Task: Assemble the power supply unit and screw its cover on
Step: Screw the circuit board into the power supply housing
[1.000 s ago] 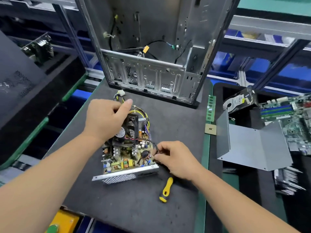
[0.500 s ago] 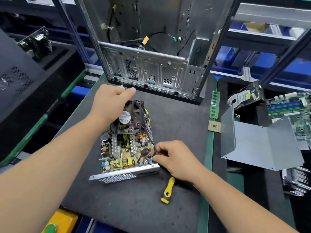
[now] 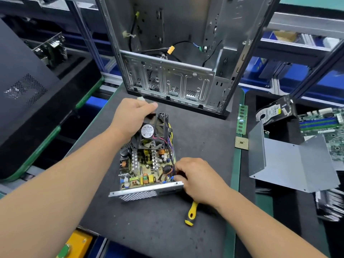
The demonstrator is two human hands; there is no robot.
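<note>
Left hand grips black ribbed fan (round white label) over open metal PSU tray; right hand pinches black wire.

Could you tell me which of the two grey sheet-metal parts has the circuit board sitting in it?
The metal tray between the left hand and right hand holds the circuit board. The bent cover, off to the right, is bare.

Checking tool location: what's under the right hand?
Under the right hand lies a screwdriver; only its yellow-and-black handle shows. The shaft and tip are covered by the hand.
</note>
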